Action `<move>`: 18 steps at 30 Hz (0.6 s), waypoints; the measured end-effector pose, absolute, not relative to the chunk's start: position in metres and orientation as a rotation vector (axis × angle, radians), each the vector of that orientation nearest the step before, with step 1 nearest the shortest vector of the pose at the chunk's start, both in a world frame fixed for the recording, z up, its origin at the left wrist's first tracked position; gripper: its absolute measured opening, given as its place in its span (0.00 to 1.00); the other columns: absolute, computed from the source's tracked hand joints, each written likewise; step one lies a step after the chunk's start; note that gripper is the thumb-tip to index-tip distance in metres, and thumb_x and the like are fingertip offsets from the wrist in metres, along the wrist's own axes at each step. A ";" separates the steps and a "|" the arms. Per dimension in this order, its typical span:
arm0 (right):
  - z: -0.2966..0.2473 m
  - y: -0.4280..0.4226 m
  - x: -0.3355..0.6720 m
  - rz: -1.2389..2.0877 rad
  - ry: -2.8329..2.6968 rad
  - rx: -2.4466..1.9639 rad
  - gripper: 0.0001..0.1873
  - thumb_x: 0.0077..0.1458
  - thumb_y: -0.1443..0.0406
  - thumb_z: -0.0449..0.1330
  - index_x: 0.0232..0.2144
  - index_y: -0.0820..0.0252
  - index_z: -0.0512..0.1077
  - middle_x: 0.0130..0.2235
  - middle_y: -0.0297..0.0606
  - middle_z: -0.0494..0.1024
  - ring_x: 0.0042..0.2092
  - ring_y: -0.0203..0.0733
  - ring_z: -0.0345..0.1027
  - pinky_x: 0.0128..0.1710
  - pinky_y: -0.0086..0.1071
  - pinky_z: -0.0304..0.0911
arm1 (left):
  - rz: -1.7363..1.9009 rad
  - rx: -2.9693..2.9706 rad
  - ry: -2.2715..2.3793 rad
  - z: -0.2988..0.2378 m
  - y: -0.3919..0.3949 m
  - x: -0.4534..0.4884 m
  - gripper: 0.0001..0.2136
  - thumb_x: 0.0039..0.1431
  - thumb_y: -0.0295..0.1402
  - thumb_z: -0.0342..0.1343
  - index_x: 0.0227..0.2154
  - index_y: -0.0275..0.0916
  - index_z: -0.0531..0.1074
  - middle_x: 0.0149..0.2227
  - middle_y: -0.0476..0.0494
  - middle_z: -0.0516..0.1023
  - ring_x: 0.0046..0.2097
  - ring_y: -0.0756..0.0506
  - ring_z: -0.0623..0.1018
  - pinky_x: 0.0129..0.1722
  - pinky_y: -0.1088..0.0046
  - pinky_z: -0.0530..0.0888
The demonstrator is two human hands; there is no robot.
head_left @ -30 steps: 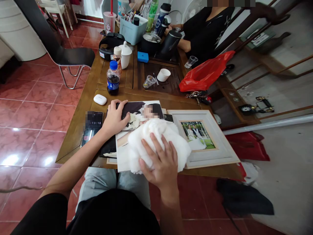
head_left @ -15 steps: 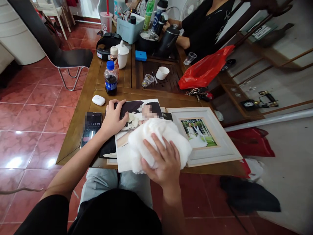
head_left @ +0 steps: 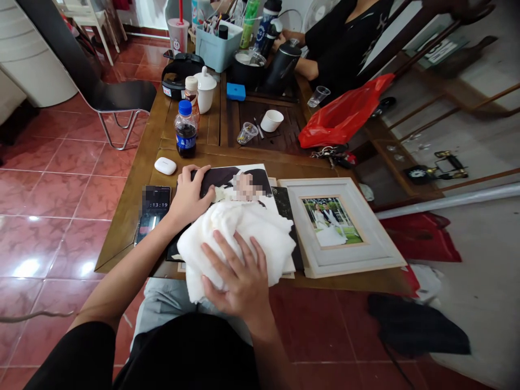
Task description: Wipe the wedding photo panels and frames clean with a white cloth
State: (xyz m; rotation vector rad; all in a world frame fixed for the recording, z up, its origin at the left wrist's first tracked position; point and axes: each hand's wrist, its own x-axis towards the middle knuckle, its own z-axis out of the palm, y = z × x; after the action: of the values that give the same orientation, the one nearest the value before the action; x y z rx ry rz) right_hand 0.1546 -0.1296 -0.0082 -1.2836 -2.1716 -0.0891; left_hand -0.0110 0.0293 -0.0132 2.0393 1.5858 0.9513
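Nearest, the right hand [head_left: 238, 276], fingers spread and unclenched, presses a crumpled white cloth [head_left: 231, 244] onto a large glossy wedding photo print [head_left: 244, 208], while the left hand [head_left: 187, 197], fingers flat, seemingly pins that print steady on the brown wooden counter [head_left: 125, 238], just beside a white-framed wedding picture [head_left: 333, 222].

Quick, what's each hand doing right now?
Left hand: open, fingers spread flat on the wedding photo print, not gripping it.
Right hand: open, palm down on the white fluffy cloth, not clearly gripping it.
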 end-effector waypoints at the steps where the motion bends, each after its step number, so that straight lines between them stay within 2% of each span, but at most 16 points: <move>1: -0.008 -0.129 0.154 -0.086 -2.176 -1.277 0.28 0.60 0.55 0.61 0.62 0.45 0.72 0.65 0.32 0.73 0.66 0.55 0.64 0.70 0.54 0.50 | 0.953 2.038 1.587 -0.013 0.029 -0.011 0.24 0.65 0.36 0.53 0.63 0.44 0.65 0.59 0.37 0.62 0.63 0.35 0.66 0.67 0.48 0.63; 5: -0.011 -0.124 0.173 -0.129 -2.110 -1.307 0.28 0.60 0.56 0.61 0.63 0.43 0.71 0.64 0.33 0.75 0.64 0.53 0.67 0.68 0.50 0.53 | 0.938 2.057 1.582 -0.012 0.029 -0.011 0.24 0.65 0.36 0.52 0.63 0.41 0.65 0.59 0.35 0.61 0.63 0.34 0.66 0.68 0.48 0.62; 9: -0.014 -0.117 0.204 -0.220 -2.036 -1.430 0.31 0.61 0.58 0.61 0.66 0.45 0.68 0.64 0.38 0.74 0.61 0.55 0.70 0.66 0.52 0.56 | 0.939 2.059 1.585 -0.013 0.029 -0.011 0.24 0.65 0.36 0.52 0.63 0.43 0.65 0.59 0.36 0.62 0.63 0.34 0.65 0.67 0.47 0.62; 14: -0.012 -0.114 0.210 -0.266 -2.021 -1.488 0.26 0.62 0.58 0.61 0.62 0.50 0.72 0.64 0.42 0.74 0.61 0.58 0.69 0.64 0.54 0.58 | 0.925 2.045 1.589 -0.013 0.028 -0.010 0.24 0.65 0.36 0.52 0.64 0.42 0.65 0.59 0.35 0.61 0.62 0.33 0.65 0.67 0.47 0.63; 18: -0.011 -0.114 0.186 -0.247 -2.022 -1.461 0.25 0.62 0.57 0.60 0.60 0.50 0.74 0.64 0.41 0.74 0.61 0.58 0.69 0.65 0.55 0.56 | 0.905 2.047 1.597 -0.012 0.029 -0.010 0.25 0.65 0.36 0.52 0.64 0.40 0.64 0.60 0.34 0.61 0.62 0.33 0.65 0.67 0.48 0.62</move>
State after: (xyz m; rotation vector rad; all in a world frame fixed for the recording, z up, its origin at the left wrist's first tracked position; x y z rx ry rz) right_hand 0.1863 -0.1142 -0.0105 -1.4607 -2.0221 -0.2467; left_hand -0.0100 0.0289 -0.0122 2.0470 1.5971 0.9046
